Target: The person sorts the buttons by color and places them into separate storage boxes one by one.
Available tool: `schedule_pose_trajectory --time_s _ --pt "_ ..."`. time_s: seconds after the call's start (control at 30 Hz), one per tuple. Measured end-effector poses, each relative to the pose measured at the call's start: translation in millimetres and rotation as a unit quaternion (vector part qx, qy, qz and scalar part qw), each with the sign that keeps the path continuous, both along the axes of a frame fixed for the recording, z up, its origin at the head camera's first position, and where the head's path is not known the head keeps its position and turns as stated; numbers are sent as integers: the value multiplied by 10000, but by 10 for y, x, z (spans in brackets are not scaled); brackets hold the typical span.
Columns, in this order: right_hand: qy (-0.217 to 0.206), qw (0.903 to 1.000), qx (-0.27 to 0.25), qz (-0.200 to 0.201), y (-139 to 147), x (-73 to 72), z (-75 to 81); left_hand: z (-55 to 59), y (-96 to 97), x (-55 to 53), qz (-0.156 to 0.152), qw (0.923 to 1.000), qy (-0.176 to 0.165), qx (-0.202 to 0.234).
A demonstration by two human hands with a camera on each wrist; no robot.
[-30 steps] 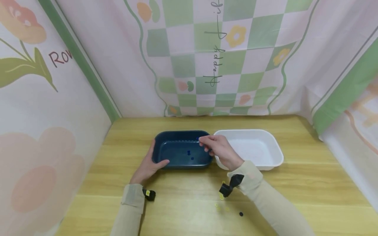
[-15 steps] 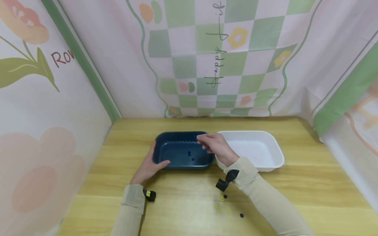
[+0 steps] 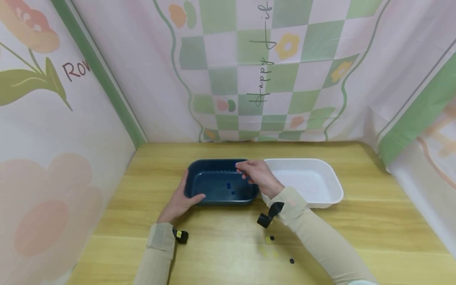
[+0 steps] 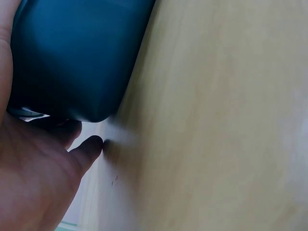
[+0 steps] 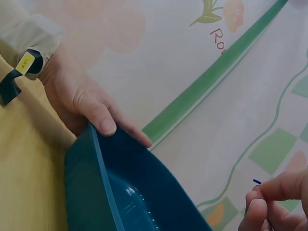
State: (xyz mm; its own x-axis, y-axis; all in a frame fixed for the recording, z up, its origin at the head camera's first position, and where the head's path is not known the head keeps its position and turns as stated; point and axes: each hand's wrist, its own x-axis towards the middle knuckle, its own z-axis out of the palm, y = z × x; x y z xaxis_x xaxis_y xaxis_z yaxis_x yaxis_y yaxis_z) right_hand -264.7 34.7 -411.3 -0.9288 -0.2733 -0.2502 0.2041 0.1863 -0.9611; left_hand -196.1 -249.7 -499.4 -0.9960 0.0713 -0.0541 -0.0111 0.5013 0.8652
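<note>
A dark blue tray [image 3: 213, 190] stands on the table, with several small blue discs [image 3: 228, 186] on its floor. My left hand [image 3: 179, 200] grips the tray's left end, thumb at the front rim and fingers along the outer wall. In the left wrist view the tray's outer wall [image 4: 77, 57] is close to that hand. Over the tray's right part, my right hand [image 3: 260, 174] pinches a small, flat blue disc [image 5: 257, 182] between thumb and forefinger. The disc appears nearly edge-on in the right wrist view; its exact kind is too small to tell.
A white tray [image 3: 306, 180] stands right of the blue one, partly behind my right hand. Near the right forearm, small yellow pieces [image 3: 268, 240] and two dark discs [image 3: 291, 261] lie on the wooden table [image 3: 213, 245]. A patterned curtain [image 3: 221, 79] hangs behind.
My right hand has shifted slightly left over the blue tray, still pinching the blue disc. A dark disc near the yellow pieces has come into sight. My left hand stays on the tray.
</note>
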Motion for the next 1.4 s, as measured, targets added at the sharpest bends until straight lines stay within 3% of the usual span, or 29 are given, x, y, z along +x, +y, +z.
schedule_pose_trajectory --time_s 0.4,0.77,1.0,1.07,1.23,1.4 --pt "102 9999 2 52 -19 -8 -14 12 7 2 -23 9998 -79 179" --pt "-9 9999 -38 -100 -49 -24 -10 30 -1 -5 -95 9999 -68 20" --pt "-8 10000 -38 -75 -43 -29 -8 322 92 94 -124 9995 -276 55" --pt "-8 10000 2 -35 -44 -2 38 287 76 83 -156 9997 -203 33" --pt "8 10000 38 -1 -50 34 85 40 3 4 -162 9999 -28 -21" --pt "65 9999 -105 -60 -35 -10 -14 17 5 4 -93 9999 -28 32"
